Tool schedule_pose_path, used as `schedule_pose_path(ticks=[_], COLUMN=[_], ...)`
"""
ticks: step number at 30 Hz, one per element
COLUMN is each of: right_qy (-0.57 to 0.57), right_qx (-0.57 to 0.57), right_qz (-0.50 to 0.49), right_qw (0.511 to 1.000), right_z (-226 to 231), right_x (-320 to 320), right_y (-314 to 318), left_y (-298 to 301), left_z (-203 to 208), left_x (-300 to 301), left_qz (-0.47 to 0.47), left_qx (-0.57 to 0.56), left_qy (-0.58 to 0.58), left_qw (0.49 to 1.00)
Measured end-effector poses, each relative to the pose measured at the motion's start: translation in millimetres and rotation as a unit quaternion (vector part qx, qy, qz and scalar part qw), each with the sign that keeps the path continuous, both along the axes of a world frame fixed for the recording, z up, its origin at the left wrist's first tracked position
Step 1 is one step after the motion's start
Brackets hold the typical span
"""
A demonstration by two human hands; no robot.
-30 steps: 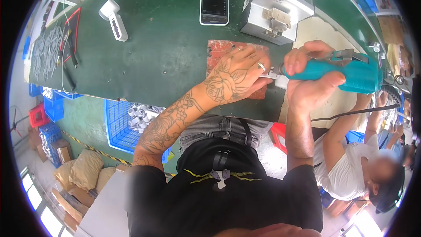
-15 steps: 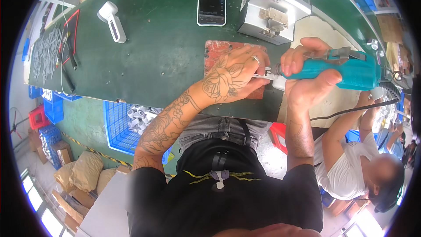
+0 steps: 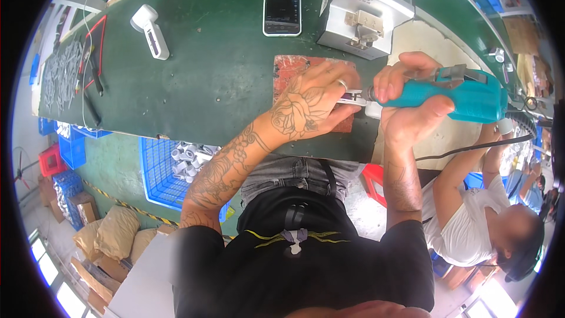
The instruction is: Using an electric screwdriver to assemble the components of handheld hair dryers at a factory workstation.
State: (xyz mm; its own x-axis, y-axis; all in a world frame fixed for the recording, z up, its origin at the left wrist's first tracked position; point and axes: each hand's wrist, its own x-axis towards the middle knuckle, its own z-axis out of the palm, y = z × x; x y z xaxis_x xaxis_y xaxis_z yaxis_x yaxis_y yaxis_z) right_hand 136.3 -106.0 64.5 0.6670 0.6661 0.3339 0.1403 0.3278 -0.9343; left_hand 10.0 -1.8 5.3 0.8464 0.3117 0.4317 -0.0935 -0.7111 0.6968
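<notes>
My left hand [image 3: 311, 101] is closed around a white plastic part [image 3: 353, 99] over a worn red mat [image 3: 287, 68]. Its fingers hide much of that part, and a dark slot shows along it. From the right, my right hand [image 3: 406, 123] grips a teal electric screwdriver [image 3: 475, 97] lying nearly level, thumb below and fingers above. The tool's tip points left at the white part's end; whether they touch I cannot make out. A similar white handheld device [image 3: 154, 38] with a round head lies farther left on the green table [image 3: 218, 59].
A phone [image 3: 282, 9] and a grey metal machine [image 3: 368, 20] stand at the back. Thin grey pieces [image 3: 62, 73] are heaped at far left, near wires. Below the table edge is a blue basket [image 3: 158, 179] of white parts. A co-worker [image 3: 471, 224] sits at right; a black cable [image 3: 471, 149] trails there.
The screwdriver and my right hand have shifted very slightly left. The white part has turned a little in my left hand, so its dark slot shows more.
</notes>
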Motion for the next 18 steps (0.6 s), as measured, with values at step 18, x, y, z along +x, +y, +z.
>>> schedule_pose_path(ticks=[18], right_qy=[-0.092], right_qx=[0.102], right_qz=[-0.051], right_qw=[0.989], right_z=[12.1], right_x=[42.8], right_y=[70.1], left_y=[9.9], left_z=[-6.9], left_x=[-4.1], left_qz=[0.018], left_qx=[0.105], left_qy=[0.002], left_qw=[0.994])
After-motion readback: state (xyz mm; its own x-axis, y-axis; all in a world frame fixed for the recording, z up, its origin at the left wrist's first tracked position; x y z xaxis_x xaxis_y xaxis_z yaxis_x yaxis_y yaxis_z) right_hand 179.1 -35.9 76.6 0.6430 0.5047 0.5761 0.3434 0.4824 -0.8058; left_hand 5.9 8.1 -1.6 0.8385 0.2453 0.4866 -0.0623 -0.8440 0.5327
